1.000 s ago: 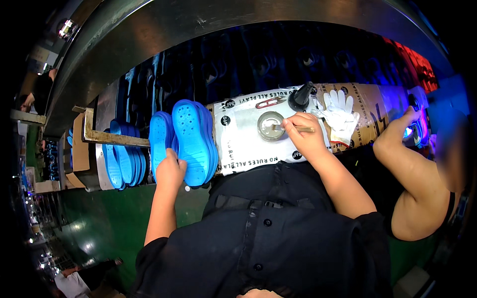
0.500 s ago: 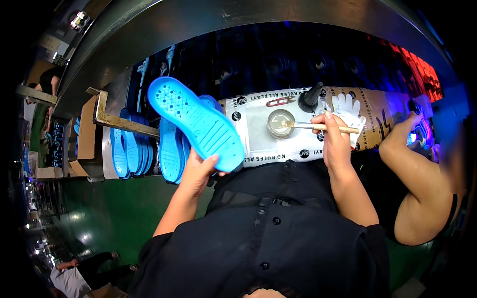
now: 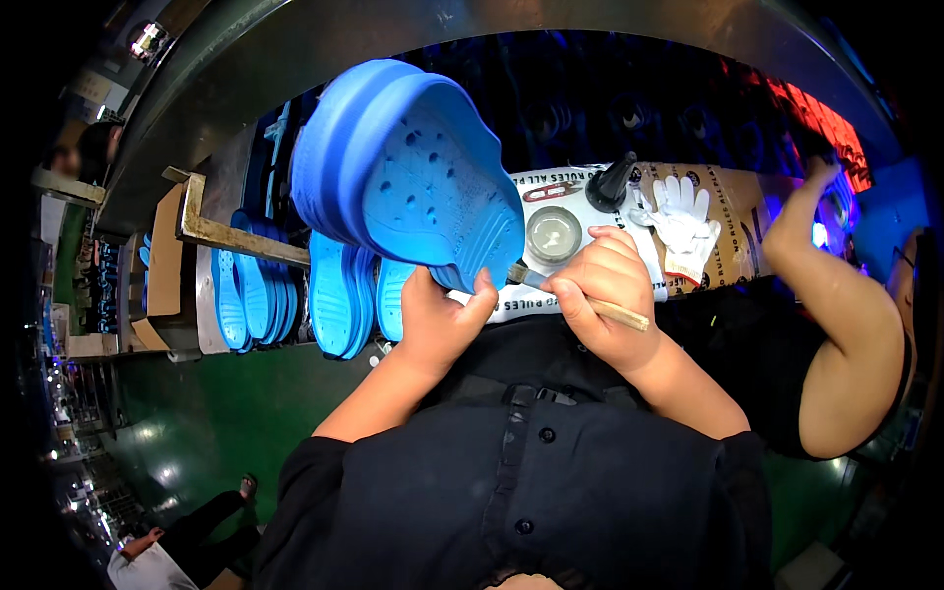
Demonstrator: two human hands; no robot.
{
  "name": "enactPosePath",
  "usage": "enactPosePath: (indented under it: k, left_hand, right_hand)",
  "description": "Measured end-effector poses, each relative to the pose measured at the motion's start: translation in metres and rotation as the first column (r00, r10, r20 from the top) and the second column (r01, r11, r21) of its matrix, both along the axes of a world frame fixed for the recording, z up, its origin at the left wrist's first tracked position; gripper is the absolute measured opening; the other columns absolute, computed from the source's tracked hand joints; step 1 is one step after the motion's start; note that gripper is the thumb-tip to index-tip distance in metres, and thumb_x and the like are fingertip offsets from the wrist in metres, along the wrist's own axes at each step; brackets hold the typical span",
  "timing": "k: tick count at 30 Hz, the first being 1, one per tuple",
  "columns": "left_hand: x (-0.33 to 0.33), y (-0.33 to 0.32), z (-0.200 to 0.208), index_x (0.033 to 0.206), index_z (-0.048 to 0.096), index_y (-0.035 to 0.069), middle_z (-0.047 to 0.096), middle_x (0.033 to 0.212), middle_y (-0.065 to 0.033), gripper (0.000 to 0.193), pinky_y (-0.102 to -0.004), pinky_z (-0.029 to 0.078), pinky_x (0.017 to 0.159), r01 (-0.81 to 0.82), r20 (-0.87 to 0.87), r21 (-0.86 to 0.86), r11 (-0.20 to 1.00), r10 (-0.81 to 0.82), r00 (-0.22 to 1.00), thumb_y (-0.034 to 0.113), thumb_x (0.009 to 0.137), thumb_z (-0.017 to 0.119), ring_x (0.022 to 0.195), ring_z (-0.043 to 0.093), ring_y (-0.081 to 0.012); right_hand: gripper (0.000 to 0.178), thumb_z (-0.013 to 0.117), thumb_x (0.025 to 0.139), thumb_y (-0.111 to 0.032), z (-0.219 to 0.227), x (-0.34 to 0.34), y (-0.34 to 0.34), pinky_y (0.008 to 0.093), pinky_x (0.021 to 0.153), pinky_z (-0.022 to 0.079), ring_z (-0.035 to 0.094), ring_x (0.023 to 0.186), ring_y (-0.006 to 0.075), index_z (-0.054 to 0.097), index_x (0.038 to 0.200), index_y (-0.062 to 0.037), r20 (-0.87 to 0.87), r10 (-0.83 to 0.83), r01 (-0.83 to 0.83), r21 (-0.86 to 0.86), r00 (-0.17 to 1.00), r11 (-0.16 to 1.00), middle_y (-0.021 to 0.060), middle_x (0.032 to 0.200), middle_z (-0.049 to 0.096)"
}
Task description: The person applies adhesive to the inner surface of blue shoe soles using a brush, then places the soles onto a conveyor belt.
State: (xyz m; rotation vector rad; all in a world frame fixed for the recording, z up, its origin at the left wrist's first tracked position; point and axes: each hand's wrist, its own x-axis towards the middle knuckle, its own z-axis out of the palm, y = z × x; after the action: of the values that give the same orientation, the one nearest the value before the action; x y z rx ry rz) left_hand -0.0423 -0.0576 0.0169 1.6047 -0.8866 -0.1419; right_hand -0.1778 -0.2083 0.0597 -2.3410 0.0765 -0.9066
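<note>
My left hand (image 3: 444,320) is closed on the near end of a blue foam shoe sole (image 3: 433,187), held up and tilted above the bench. Its hollow upper face has dark holes, and the side wall is ridged. A flat paintbrush (image 3: 621,313) with a wooden handle is pinched in my right hand (image 3: 608,285). The bristles are at the sole's near right edge; I cannot tell how firmly they touch. Just behind the brush stands a round glass jar (image 3: 554,234) with pale contents. More blue soles (image 3: 337,295) stand in a row at the left.
Red-handled snips (image 3: 551,192), a black cone-shaped bottle (image 3: 612,185) and white gloves (image 3: 680,211) lie or stand on the printed sheet (image 3: 590,300). A metal bracket (image 3: 241,244) juts out at left. Another person's arm (image 3: 826,265) reaches in from the right.
The sole has risen and tipped, so its hollow face now shows. My right hand has brought the brush from the jar left and nearer to the sole's edge.
</note>
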Motion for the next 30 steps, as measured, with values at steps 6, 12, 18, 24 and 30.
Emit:
enactPosePath:
  k: [6, 12, 18, 24, 30]
  left_hand:
    - [0.008, 0.0, -0.004, 0.103, 0.053, -0.002, 0.064, 0.083, -0.0146, 0.037, -0.0318, 0.049, 0.068, 0.037, 0.182, -0.005, 0.999, -0.035, 0.983, 0.002, 0.069, 0.068, 0.073, 0.064, -0.0253]
    - [0.005, -0.002, -0.005, 0.1, 0.053, -0.002, 0.064, 0.081, -0.0158, 0.035, -0.0331, 0.049, 0.064, 0.004, 0.209, -0.013, 1.0, -0.001, 0.978, 0.002, 0.068, 0.068, 0.069, 0.064, -0.029]
    - [0.005, -0.003, -0.01, 0.099, 0.054, -0.002, 0.063, 0.08, -0.0153, 0.034, -0.0328, 0.049, 0.063, -0.003, 0.205, -0.036, 0.999, 0.011, 0.979, 0.001, 0.068, 0.067, 0.068, 0.064, -0.0288]
    - [0.002, -0.009, 0.003, 0.089, 0.061, -0.003, 0.063, 0.08, -0.0144, 0.023, -0.0315, 0.049, 0.063, 0.039, 0.226, -0.074, 0.996, -0.021, 0.974, -0.002, 0.066, 0.065, 0.068, 0.062, -0.0265]
    - [0.001, -0.012, 0.002, 0.088, 0.063, -0.002, 0.063, 0.08, -0.0135, 0.021, -0.0336, 0.049, 0.062, 0.048, 0.316, -0.089, 0.995, -0.017, 0.949, 0.0, 0.066, 0.065, 0.066, 0.062, -0.0268]
  right_hand:
    - [0.022, 0.055, 0.084, -0.018, -0.004, -0.007, -0.008, 0.0415, 0.088, 0.039, 0.055, 0.065, 0.0208, 0.065, 0.067, -0.0073, -0.038, -0.06, 0.061, 0.029, 0.997, 0.998, 0.0032, 0.064, 0.059]
    - [0.02, 0.055, 0.084, -0.017, -0.003, 0.002, -0.008, 0.0409, 0.088, 0.039, 0.055, 0.065, 0.0214, 0.065, 0.068, -0.0076, -0.009, 0.007, -0.007, -0.01, 1.0, 1.0, 0.0034, 0.065, 0.058]
    - [0.013, 0.066, 0.076, -0.014, -0.001, -0.003, -0.014, 0.0382, 0.081, 0.04, 0.052, 0.061, 0.0234, 0.062, 0.065, -0.0079, 0.053, 0.015, -0.015, -0.004, 0.998, 1.0, 0.0031, 0.061, 0.054]
    - [0.013, 0.067, 0.076, -0.016, -0.007, -0.007, -0.013, 0.0382, 0.082, 0.041, 0.053, 0.061, 0.0232, 0.062, 0.066, -0.0081, 0.003, 0.039, -0.039, -0.014, 0.999, 0.999, 0.003, 0.061, 0.055]
    - [0.022, 0.056, 0.085, -0.02, -0.007, -0.002, -0.01, 0.041, 0.088, 0.039, 0.055, 0.063, 0.0211, 0.066, 0.07, -0.0082, -0.009, 0.058, -0.057, 0.036, 0.998, 0.998, 0.0021, 0.063, 0.06]
